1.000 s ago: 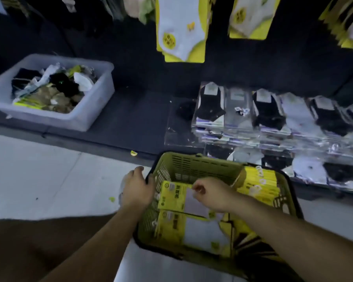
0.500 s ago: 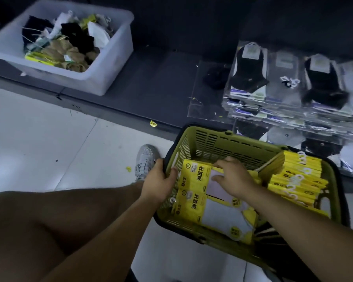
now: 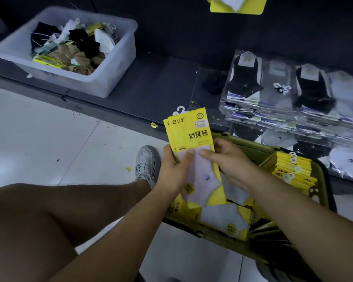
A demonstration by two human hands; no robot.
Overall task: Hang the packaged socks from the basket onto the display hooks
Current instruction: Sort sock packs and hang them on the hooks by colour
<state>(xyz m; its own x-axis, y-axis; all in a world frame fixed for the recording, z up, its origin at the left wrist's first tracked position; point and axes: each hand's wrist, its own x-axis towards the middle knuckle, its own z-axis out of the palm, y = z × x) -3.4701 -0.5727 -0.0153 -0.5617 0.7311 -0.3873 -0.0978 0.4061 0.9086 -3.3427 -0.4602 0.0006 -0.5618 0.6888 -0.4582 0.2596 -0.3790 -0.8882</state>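
Sock packs (image 3: 192, 135) upright above basket (image 3: 252, 147); left hand (image 3: 172, 169), right hand (image 3: 230, 162) grip side edges.

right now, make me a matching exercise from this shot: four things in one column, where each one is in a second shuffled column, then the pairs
Things
1. held yellow pack
2. clear bin
3. green basket
4. wrapped sock stacks

Places
A. on the floor below the hands, holding more yellow packs
B. on the dark ledge at upper left, full of loose socks
C. gripped by the left hand and the right hand, hook end up
D. on the dark ledge at right, behind the basket

Pairs: 1-C, 2-B, 3-A, 4-D
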